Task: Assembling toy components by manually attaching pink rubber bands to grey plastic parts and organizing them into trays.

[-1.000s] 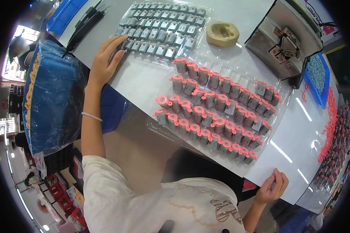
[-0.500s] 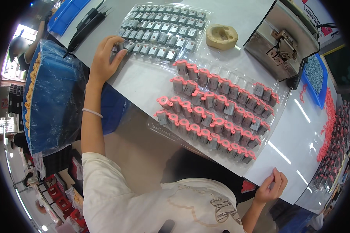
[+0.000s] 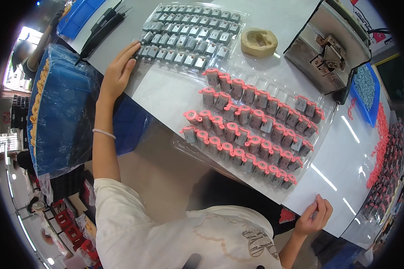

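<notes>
My left hand [image 3: 116, 71] is at the left edge of a clear plastic tray [image 3: 239, 19] filled with rows of small silver electric motors [image 3: 182, 41]. Its fingers are stretched out, with the tips beside the end motors and the thumb apart; nothing shows in its grasp. My right hand [image 3: 315, 216] rests at the table's near right edge with the fingers curled in. Whatever it may hold is hidden. Between the hands, a second clear tray [image 3: 321, 134] carries rows of upright motors with pink end pieces [image 3: 256, 117].
A tan block with a hollow [image 3: 259, 42] stands behind the trays. At the far right is a metal machine fixture [image 3: 328, 54]. Beyond it are a blue bin of bluish pellets [image 3: 365, 87] and loose pink pieces [image 3: 378, 148]. Black electric screwdrivers [image 3: 102, 33] lie far left.
My left hand has come off the motor it was fingering at the tray's left end, and its fingers have straightened. My right hand stays in place. The view has shifted slightly.
</notes>
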